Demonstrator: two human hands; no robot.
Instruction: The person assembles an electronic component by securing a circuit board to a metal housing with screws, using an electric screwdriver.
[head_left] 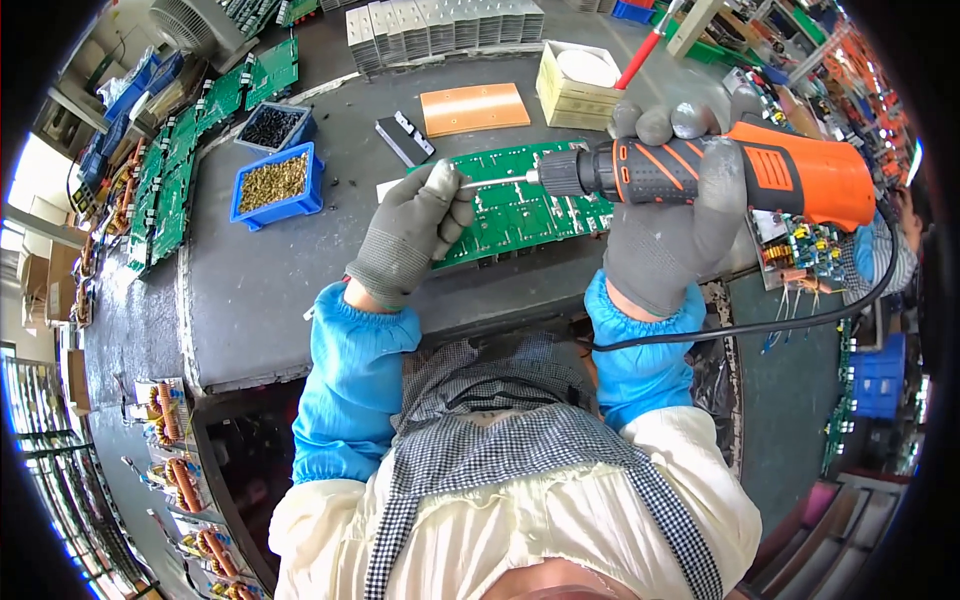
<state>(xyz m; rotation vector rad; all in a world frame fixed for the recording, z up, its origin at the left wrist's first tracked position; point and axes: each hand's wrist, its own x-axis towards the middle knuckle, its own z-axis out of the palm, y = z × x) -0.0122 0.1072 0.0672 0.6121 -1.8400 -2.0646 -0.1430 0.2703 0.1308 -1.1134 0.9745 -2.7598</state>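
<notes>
In a grey glove, my right hand (655,245) grips an orange and black electric screwdriver (825,178) held level, its long thin bit (505,181) pointing left. My left hand (400,240), gloved too, has its fingers closed at the tip of that bit; whatever small piece they pinch is hidden. Beneath the bit and between both hands lies a green circuit board (530,228) with silvery solder points. Just beyond the left hand rest a black block with a light edge (404,139) and a flat copper-coloured plate (474,109).
Left of the board stand a blue bin (262,223) of brass-coloured small parts and another bin (305,128) of black ones. Silvery metal parts (440,35) line the back beside a cream box (565,95). A black cable (800,322) loops past my right forearm. Green boards (165,200) lie far left.
</notes>
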